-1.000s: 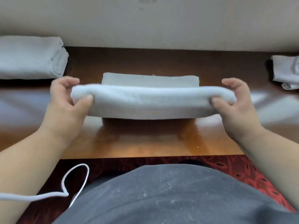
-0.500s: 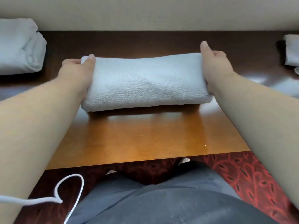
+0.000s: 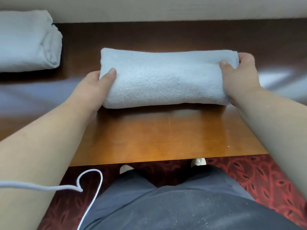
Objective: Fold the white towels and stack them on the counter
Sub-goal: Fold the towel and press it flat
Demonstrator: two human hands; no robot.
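- Folded towel (image 3: pixel 166 78): lies at frame centre on the table (image 3: pixel 166 138).
- Left hand (image 3: pixel 94 87): grip pinches the towel's left end, thumb on top.
- Right hand (image 3: pixel 239 77): grip pinches the right end, thumb on top.
- Second towel (image 3: pixel 28 42): upper left.

Towel (image 3: pixel 166 77) ctr, stack (image 3: pixel 28 42) far-left.

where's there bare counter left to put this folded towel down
Bare wood lies between the held towel and the counter's near edge, and in a strip between the towel and the back wall. A gap also separates it from the folded towel at the far left. Both ends are crowded by the left hand and right hand.
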